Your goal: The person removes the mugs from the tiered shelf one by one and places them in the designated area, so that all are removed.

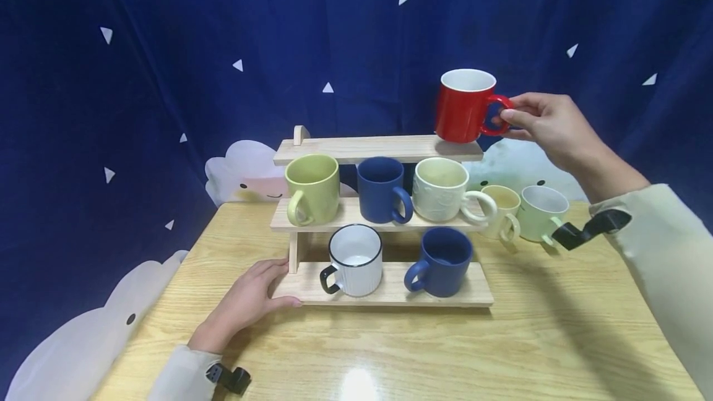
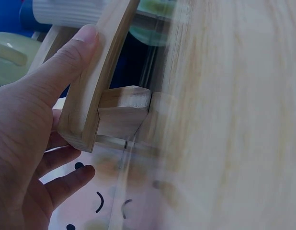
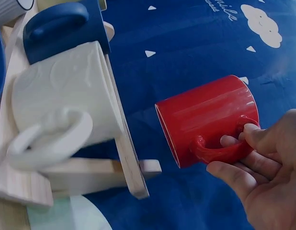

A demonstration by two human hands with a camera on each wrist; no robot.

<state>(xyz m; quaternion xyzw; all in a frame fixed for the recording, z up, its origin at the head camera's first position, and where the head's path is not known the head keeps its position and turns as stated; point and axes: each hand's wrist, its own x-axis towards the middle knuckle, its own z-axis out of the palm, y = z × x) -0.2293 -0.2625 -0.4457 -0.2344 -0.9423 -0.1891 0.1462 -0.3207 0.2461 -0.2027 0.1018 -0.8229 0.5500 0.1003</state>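
A red mug (image 1: 463,107) with a white inside is held upright by its handle in my right hand (image 1: 548,125). It overlaps the right end of the top shelf in the head view; in the right wrist view, a gap separates the mug from the rack. Fingers and thumb pinch the handle (image 3: 220,152). My left hand (image 1: 253,293) grips the left end of the bottom board of a three-tier wooden rack (image 1: 384,148). In the left wrist view the thumb (image 2: 74,50) lies along the board (image 2: 85,105), with the fingers around its end.
The middle shelf holds a green mug (image 1: 314,187), a blue mug (image 1: 380,187) and a cream embossed mug (image 1: 440,190). On the bottom shelf stand a white black-rimmed mug (image 1: 356,258) and another blue mug (image 1: 442,262). A yellow mug (image 1: 501,209) and a pale green mug (image 1: 541,212) stand right of the rack.
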